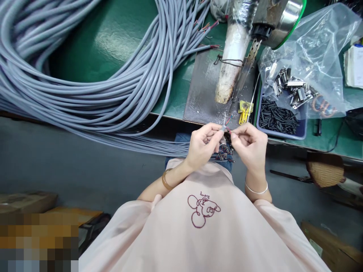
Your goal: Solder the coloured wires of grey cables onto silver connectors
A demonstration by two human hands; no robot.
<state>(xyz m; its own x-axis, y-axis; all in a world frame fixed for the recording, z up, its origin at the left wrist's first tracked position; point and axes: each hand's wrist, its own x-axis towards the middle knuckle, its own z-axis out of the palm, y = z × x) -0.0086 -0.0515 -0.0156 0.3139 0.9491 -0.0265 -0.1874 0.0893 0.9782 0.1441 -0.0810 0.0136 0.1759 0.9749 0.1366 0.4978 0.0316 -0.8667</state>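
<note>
Near the front edge of the bench, my left hand (204, 144) pinches the end of a grey cable (223, 129), whose thin coloured wires (229, 120) fan out beyond the fingertips. My right hand (249, 145) is closed at the same cable end, its thumb and forefinger on a thin reddish wire. The two hands are close together but apart. Below them, over my lap, lies a group of cable ends with small metal connectors (224, 152). A yellow clip-like piece (244, 112) sits on the dark metal plate (204, 87) just beyond my right hand.
Large coils of grey cable (113, 88) cover the left of the green bench (176, 96). A wrapped white tube (229, 71) and a metal stand point toward the plate. At right, a blue tray (303, 126) holds black sleeves (276, 117) and a plastic bag (317, 56) of connectors.
</note>
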